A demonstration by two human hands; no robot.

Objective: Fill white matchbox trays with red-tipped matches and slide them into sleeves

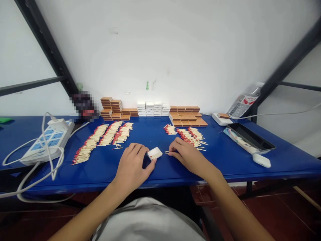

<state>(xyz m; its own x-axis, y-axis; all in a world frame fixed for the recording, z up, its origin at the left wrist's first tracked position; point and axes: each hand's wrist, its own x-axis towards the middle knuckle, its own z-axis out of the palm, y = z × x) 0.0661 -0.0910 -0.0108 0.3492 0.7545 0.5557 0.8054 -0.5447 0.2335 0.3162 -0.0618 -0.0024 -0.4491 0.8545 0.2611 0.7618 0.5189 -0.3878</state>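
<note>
Left hand [134, 164] clamps a small white tray [156, 150], a few matches inside, near the front edge of the blue table [147, 134]. Right hand [187, 155], just apart, pinches loose matchsticks [166, 152], partly blocking the right match piles [187, 136]. Behind: white stacks [149, 109] between brown box stacks [185, 118]. Power strip [50, 140], cables [51, 160] left; bottle [244, 102] right.

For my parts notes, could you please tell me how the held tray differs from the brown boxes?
The tray is white; the boxes are brown. The tray sits singly in the left hand; the boxes are stacked near the wall. Both are rectangular.
</note>
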